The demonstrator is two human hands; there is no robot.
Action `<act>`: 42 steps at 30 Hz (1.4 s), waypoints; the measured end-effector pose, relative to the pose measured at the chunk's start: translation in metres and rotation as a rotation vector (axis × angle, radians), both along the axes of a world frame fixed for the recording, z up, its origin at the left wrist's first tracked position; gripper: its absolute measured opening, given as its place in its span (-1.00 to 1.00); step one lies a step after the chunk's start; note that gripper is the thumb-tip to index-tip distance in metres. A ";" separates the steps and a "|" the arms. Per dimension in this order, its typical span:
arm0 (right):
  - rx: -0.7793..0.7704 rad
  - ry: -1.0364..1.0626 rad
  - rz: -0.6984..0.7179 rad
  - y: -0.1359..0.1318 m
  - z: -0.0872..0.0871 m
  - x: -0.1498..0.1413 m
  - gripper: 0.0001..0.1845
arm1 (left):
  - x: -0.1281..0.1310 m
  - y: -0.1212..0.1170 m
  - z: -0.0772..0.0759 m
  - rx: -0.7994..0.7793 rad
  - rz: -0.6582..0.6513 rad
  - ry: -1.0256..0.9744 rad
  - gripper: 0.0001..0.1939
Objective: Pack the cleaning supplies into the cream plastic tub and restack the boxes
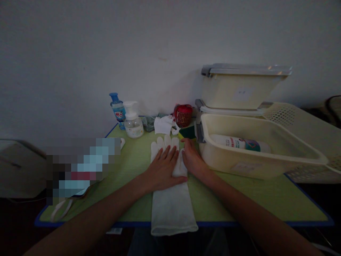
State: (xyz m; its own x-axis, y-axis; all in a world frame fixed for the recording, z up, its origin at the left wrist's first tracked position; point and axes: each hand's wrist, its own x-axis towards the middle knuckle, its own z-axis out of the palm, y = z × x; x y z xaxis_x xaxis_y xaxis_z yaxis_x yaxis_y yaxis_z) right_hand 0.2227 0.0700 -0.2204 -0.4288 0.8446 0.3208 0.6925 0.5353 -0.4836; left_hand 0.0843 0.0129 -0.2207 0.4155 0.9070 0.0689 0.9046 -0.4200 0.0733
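A long white glove (pixel 172 209) lies flat on the green tabletop (pixel 128 167), its fingers pointing away from me and its cuff reaching past the front edge. My left hand (pixel 163 169) rests palm down across the glove's palm, fingers outstretched and slightly spread. At the glove's right side, my right hand (pixel 192 160) is turned on edge, its curled fingers on the glove's thumb; the fingertips are partly hidden. Just beyond this hand lies a green and yellow sponge (pixel 187 133).
Along the wall stand a blue bottle (pixel 117 110), a pump bottle (pixel 134 124), a white cloth (pixel 163 125) and a red container (pixel 183 114). To the right, an open bin (pixel 247 165) holds a white bottle (pixel 237 142); a lidded box (pixel 239 89) stands behind. A blurred-out object (pixel 87 167) lies left.
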 end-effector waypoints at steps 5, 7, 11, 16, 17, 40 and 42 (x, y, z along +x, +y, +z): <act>0.036 0.100 -0.017 0.004 -0.007 0.001 -0.52 | 0.001 0.000 0.002 -0.016 0.006 -0.001 -0.03; 0.047 0.139 -0.021 0.004 -0.007 0.001 -0.55 | 0.001 0.000 0.002 -0.012 0.007 -0.006 -0.02; 0.050 0.212 -0.025 0.002 -0.002 0.001 -0.62 | 0.001 0.000 0.001 -0.011 0.005 -0.012 -0.02; 0.035 0.232 -0.030 0.001 0.004 -0.002 -0.68 | -0.001 0.000 -0.002 0.016 -0.002 -0.026 -0.01; 0.024 0.228 -0.026 0.000 0.004 -0.003 -0.68 | -0.001 0.000 -0.002 0.022 -0.005 -0.028 -0.01; -0.081 0.107 0.115 -0.017 0.017 0.014 -0.31 | -0.001 0.000 0.001 0.013 -0.015 -0.054 -0.07; -0.080 0.094 0.149 -0.019 0.019 0.013 -0.33 | 0.000 0.001 0.001 0.004 -0.015 -0.061 -0.08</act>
State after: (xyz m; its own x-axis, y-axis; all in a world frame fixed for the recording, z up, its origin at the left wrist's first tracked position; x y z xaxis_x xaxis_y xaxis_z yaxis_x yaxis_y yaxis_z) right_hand 0.2359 0.0508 -0.2011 -0.5222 0.7984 0.2996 0.5584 0.5857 -0.5875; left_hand 0.0839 0.0135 -0.2196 0.4240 0.9003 0.0982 0.8920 -0.4339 0.1264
